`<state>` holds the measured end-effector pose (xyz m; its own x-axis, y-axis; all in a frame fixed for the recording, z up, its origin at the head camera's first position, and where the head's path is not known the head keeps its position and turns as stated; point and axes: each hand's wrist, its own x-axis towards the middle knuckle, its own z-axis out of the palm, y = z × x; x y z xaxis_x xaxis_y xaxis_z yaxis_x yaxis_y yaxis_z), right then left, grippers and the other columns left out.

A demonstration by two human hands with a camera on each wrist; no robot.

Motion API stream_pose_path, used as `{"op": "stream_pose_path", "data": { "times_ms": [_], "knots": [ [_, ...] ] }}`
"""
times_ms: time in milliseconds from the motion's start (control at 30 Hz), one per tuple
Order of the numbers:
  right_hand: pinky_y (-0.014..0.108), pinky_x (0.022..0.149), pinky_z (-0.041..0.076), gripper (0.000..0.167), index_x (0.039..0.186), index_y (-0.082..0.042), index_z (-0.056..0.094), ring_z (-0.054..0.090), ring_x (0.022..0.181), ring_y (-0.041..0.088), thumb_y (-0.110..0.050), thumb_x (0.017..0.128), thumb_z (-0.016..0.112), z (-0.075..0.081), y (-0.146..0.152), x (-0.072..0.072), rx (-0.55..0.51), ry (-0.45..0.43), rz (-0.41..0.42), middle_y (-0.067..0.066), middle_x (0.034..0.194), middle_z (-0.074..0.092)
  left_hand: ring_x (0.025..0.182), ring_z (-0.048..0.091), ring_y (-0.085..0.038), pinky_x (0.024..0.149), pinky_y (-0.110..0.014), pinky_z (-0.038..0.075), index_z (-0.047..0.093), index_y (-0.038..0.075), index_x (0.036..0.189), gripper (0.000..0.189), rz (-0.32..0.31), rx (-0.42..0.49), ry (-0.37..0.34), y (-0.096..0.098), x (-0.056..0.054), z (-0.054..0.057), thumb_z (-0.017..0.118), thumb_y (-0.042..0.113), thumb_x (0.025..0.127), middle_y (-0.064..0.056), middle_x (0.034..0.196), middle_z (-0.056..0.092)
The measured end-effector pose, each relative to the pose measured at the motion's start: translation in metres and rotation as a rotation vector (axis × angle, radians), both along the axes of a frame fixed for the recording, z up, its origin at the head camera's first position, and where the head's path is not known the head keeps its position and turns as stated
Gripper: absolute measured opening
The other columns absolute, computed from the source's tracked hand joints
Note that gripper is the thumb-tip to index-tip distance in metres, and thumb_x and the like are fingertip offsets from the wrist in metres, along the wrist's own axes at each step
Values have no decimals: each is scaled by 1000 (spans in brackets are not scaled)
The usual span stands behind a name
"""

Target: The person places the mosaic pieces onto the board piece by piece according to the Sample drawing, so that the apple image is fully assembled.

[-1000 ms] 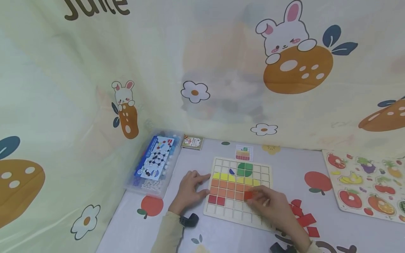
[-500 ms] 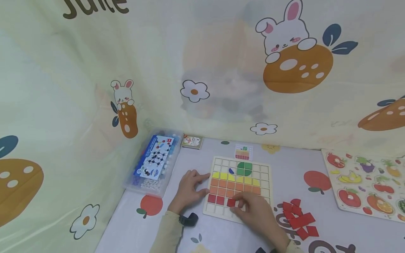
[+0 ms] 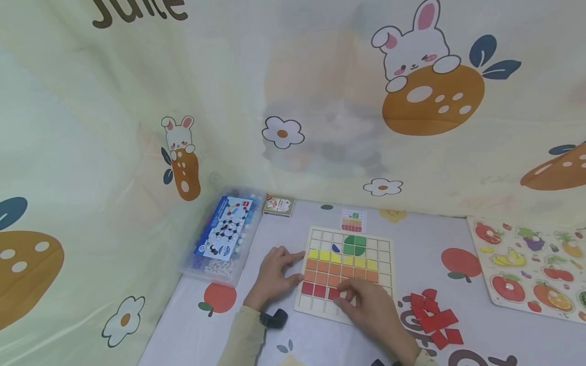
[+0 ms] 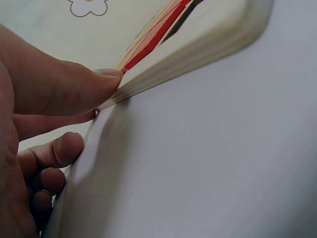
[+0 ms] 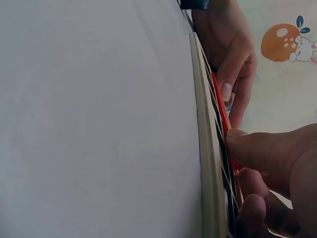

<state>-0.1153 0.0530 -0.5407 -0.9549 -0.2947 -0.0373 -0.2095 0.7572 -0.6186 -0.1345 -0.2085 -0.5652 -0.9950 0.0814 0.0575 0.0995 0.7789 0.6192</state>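
Board [image 3: 385, 256] flat on worktop [image 3: 336, 351]; right hand [image 3: 372, 306] pinches red tile [image 3: 332, 294] between fingers; left hand [image 3: 273, 274], thumb and forefinger apart, touches board's left edge.

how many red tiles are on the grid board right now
3, in one row: leftmost tile, middle tile beside it, then third tile, pinched by the right hand. Any more beneath that hand would be hidden.

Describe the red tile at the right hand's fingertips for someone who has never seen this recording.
Start at the pale grid board on the table. In the head view, just below its two rows of orange tiles, sits a red row. The red tile is the rightmost of three visible there, the only one touched by the right hand.
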Motion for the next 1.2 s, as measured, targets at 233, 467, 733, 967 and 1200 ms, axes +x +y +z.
{"op": "stream_pose_path", "data": {
  "times_ms": [233, 467, 733, 967, 1200],
  "knots": [
    [22, 60, 40, 24, 106, -24, 81, 45, 64, 4, -28, 84, 90, -2, -2, 1, 9, 41, 9, -17, 71, 55, 92, 41, -8, 82, -29, 37, 70, 28, 142, 56, -1, 4, 0, 0, 0, -1, 82, 28, 87, 9, 93, 50],
    [25, 66, 45, 31, 111, -27, 80, 51, 72, 7, -35, 83, 91, 8, 9, -2, 37, -8, -4, -17, 78, 62, 93, 42, -8, 82, -30, 37, 69, 29, 142, 57, 11, 4, -10, 1, 1, -2, 82, 28, 87, 9, 93, 50],
    [28, 62, 46, 44, 120, -15, 78, 56, 75, 13, -42, 86, 87, 23, 80, -26, 183, -42, -25, -8, 85, 67, 94, 42, -8, 83, -31, 37, 70, 29, 142, 57, 9, 2, -4, 1, 0, -3, 82, 28, 87, 10, 94, 50],
    [43, 72, 57, 69, 123, -9, 76, 62, 83, 19, -55, 74, 93, 30, 142, -49, 315, -130, -57, 5, 100, 75, 94, 41, -8, 83, -30, 37, 69, 29, 142, 56, 8, 0, -8, 1, 0, -3, 82, 29, 87, 9, 94, 49],
    [40, 72, 55, 69, 120, -11, 78, 59, 86, 21, -57, 71, 93, 28, 153, -54, 309, -226, -11, 4, 102, 74, 93, 41, -8, 82, -30, 37, 70, 28, 142, 56, 12, 1, -5, 2, 0, -1, 82, 28, 87, 9, 93, 49]
  ]
}}
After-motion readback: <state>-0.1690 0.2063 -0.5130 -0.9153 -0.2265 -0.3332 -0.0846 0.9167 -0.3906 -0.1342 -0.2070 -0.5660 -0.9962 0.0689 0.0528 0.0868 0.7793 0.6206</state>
